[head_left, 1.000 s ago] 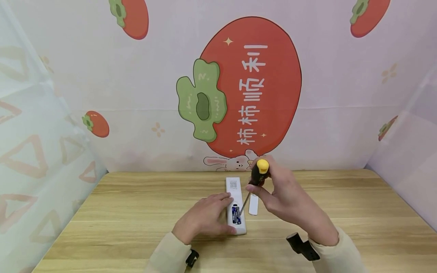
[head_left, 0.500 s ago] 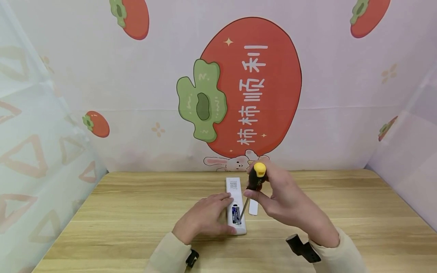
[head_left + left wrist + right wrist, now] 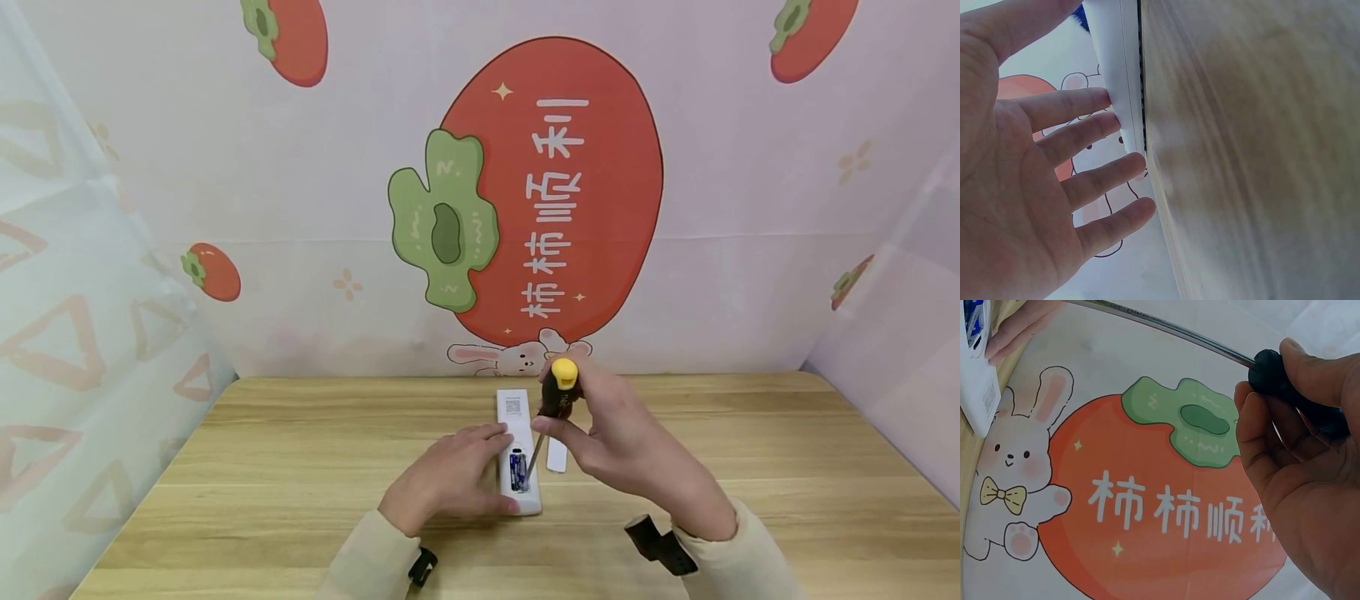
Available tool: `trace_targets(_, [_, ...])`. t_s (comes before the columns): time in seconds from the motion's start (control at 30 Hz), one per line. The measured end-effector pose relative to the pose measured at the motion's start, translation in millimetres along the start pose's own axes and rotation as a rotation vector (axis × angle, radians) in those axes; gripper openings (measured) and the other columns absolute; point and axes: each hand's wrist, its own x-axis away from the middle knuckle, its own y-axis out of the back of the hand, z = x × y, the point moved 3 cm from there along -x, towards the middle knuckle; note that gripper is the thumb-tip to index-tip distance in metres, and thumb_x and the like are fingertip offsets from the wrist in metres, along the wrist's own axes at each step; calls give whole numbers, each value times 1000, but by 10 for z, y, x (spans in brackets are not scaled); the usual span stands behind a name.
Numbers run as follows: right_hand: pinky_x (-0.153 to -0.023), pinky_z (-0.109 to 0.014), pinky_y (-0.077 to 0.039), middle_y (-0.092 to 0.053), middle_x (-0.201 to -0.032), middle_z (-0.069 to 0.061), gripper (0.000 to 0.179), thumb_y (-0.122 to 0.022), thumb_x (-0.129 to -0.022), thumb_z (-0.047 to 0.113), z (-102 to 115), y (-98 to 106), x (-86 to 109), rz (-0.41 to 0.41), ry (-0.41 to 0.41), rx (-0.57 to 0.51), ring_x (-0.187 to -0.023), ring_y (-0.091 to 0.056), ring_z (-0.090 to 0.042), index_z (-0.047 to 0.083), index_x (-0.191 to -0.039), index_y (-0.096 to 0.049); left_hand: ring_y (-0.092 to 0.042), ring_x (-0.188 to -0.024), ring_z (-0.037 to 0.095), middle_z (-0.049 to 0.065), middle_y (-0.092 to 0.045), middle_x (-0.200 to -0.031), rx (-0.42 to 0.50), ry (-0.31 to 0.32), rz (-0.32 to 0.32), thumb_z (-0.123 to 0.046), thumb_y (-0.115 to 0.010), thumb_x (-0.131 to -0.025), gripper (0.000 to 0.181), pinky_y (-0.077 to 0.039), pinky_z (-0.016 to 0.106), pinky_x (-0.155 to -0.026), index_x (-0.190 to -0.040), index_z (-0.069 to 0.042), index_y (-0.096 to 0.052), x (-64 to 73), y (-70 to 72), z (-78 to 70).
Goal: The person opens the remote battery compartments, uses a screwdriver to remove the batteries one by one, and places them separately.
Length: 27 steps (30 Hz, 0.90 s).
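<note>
A white remote control lies back-up on the table, its battery bay uncovered. Blue-and-silver batteries show inside the bay. My left hand rests along the remote's left side, thumb at its near end; the left wrist view has the fingers nearly straight against the side. My right hand holds a screwdriver by its black handle with a yellow end. In the right wrist view its metal shaft runs out from the curled fingers and thumb. The tip meets the bay's right side in the head view.
To the right of the remote lies a small white battery cover, partly behind the right hand. The wooden table ends at a patterned backdrop. Black wrist devices sit at both cuffs.
The screwdriver's handle has moved left and slightly down, and its tip has shifted at the battery bay. The left hand and the remote control have stayed in place.
</note>
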Motion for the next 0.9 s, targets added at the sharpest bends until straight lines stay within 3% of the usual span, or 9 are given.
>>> trace_targets(0.23, [-73, -26, -58, -55, -89, 7, 50, -83, -77, -10, -26, 35, -7, -27, -22, 39, -78, -60, -5, 5, -110, -49, -43, -142, 27, 5, -47, -155, 7, 15, 7, -54, -83, -78, 86, -38, 50, -115, -146, -9, -55, 4, -6, -3])
trace_targets(0.47, [-72, -26, -58, -56, -88, 9, 48, -83, -78, -9, 21, 78, -9, -43, -24, -7, -76, -60, -5, 6, -110, -51, -43, -142, 27, 5, -48, -154, 10, 18, 11, -54, -83, -78, 86, -38, 50, -115, -146, -9, -55, 5, 2, -5])
trace_targets(0.9, [-72, -26, -54, -55, -92, 7, 50, -82, -80, -7, -2, -11, -4, 18, -10, -27, -79, -57, -8, 7, -114, -48, -43, -142, 28, 6, -47, -154, 1, 3, 3, -53, -83, -78, 86, -38, 50, -115, -147, -9, -55, -2, -7, 8])
